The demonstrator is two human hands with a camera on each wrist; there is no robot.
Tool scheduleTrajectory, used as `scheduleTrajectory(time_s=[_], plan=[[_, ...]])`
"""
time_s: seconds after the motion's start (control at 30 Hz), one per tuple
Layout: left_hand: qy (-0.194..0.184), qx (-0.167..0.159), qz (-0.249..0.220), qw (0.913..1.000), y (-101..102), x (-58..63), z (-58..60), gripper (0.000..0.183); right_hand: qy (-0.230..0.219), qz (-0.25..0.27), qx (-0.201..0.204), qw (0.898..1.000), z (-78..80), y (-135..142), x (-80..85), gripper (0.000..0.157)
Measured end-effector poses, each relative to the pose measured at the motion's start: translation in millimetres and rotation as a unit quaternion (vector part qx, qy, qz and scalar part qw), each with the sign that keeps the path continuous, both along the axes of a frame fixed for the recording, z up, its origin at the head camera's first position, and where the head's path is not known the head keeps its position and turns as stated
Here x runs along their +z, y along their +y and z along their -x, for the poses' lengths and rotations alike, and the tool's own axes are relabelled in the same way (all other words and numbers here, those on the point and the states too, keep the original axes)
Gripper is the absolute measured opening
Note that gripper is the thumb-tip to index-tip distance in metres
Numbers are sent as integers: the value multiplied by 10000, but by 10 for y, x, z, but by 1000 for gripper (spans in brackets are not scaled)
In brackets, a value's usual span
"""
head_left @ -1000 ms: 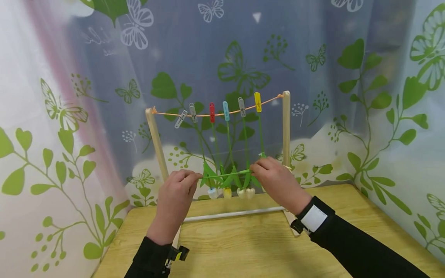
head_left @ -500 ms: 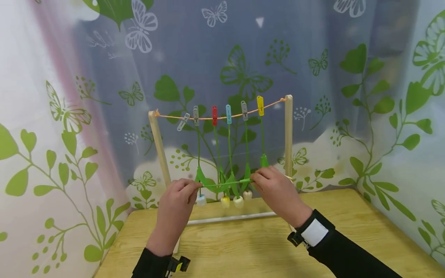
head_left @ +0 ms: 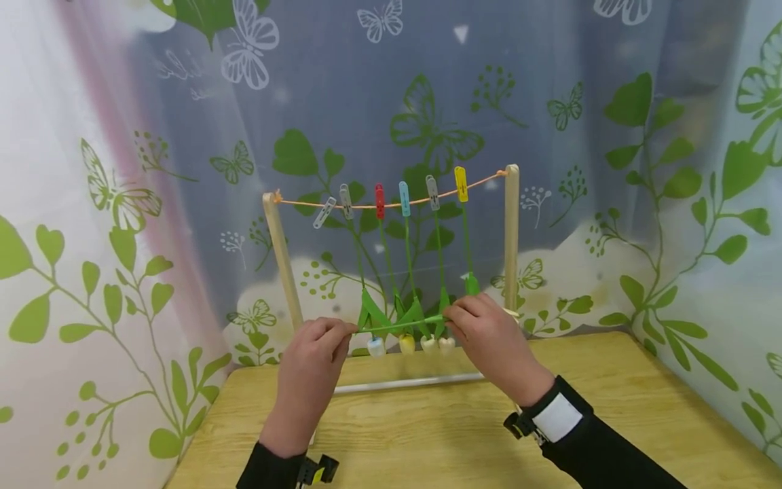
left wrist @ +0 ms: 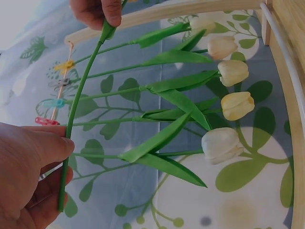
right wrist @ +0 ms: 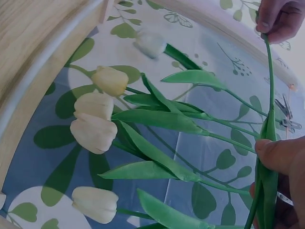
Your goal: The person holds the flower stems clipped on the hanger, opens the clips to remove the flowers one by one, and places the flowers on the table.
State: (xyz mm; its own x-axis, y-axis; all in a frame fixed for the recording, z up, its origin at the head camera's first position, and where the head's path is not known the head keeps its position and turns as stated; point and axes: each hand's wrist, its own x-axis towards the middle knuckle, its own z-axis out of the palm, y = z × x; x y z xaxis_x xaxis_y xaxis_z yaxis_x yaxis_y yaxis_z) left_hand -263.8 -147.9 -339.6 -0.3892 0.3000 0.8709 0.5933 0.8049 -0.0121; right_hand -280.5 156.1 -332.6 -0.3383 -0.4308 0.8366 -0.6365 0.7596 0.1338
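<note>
Both hands hold an artificial tulip by its green stem [left wrist: 78,102], stretched roughly level before a row of hanging tulips. My left hand [head_left: 313,360] pinches it near the bare stem end, thumb and fingers on it in the left wrist view. My right hand [head_left: 493,348] grips the other end round the green leaves [right wrist: 269,183]. Its bloom is mostly hidden behind that hand. Behind, several tulips hang head down, among them a bluish-white bloom [head_left: 376,346] and a yellow one [head_left: 406,343]. A tilted grey clothespin [head_left: 324,212] at the left of the cord holds no flower.
An orange cord [head_left: 365,206] runs between two wooden posts [head_left: 512,238]. Red [head_left: 380,201], light blue [head_left: 404,199], grey and yellow [head_left: 461,184] clothespins grip the hanging stems. A white bar [head_left: 409,384] joins the stand low down, over the wooden table [head_left: 415,435]. Patterned curtain hangs behind.
The hanging tulips sway slightly from side to side. Both hands keep their hold on the stem and sit a little lower in the head view, which has itself shifted slightly.
</note>
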Motion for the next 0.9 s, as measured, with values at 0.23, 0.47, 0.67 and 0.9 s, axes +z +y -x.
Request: scheduleTrajectory(time_s=[0.23,0.47,0.67,0.9], plan=[[40,71,-10,10000,45,-24,-1,18,74,260,-58,9996,-7,16,-23,23],[57,146,-177,9997,24,-13,-15,19,34,662,-44,9978,-52,-48,-34,21],[61,106,-154,9998,40,-9,-31,20,19,1076,-114,9941,-90,-82,-35,24],[53,134,-199,9997,48,-15,-53,22,57,1284,-60,9917,-123,-93,-60,22]])
